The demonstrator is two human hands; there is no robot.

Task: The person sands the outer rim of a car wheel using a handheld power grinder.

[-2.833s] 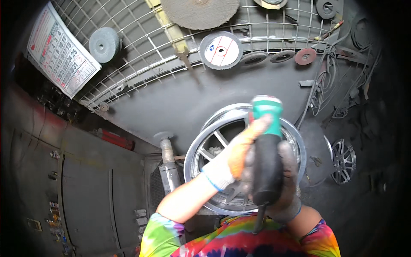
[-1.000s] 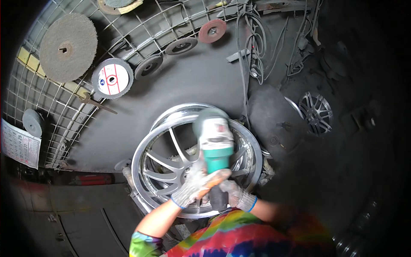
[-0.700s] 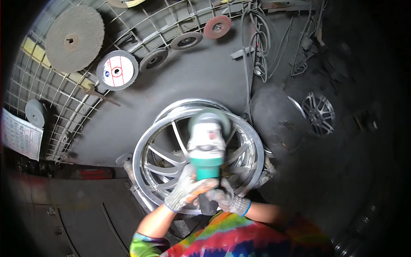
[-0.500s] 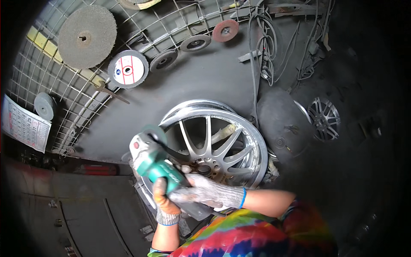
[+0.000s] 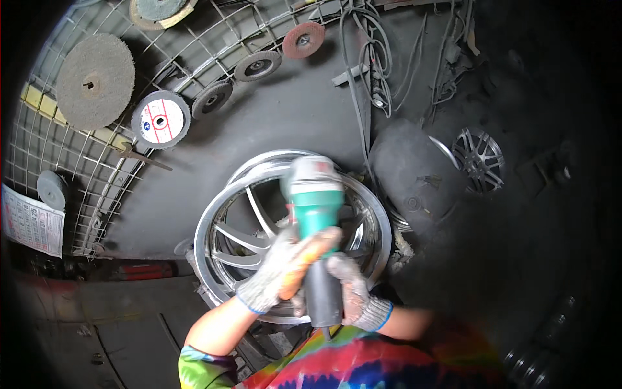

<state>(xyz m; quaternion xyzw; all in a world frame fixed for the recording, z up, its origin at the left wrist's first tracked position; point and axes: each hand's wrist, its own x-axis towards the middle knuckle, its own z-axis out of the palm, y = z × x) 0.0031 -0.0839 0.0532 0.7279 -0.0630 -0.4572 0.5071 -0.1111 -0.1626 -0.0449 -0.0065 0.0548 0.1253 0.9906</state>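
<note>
A green and black angle grinder (image 5: 317,202), slightly blurred, is held nearly upright in the picture over a silver multi-spoke alloy wheel (image 5: 202,233). My left hand (image 5: 285,264), in a dirty white knit glove with orange on it, wraps round the green body. My right hand (image 5: 350,285), gloved too, closes round the black rear of the body, where the cord comes out. The grinder's grey head covers part of the wheel's rim and spokes. Its disc is mostly hidden, and I cannot tell whether it touches the wheel.
Several abrasive discs hang on a wire grid, among them a large grey one (image 5: 95,82) and a reddish one (image 5: 303,40). A calendar sheet (image 5: 32,220) hangs at the left. Looped cables (image 5: 369,48) hang behind a rounded dusty object (image 5: 414,175); another wheel (image 5: 478,160) stands right.
The grinder has swung from the wheel's left side to over its middle and turned upright. My left hand has moved up onto the green body, my right hand back to the black rear.
</note>
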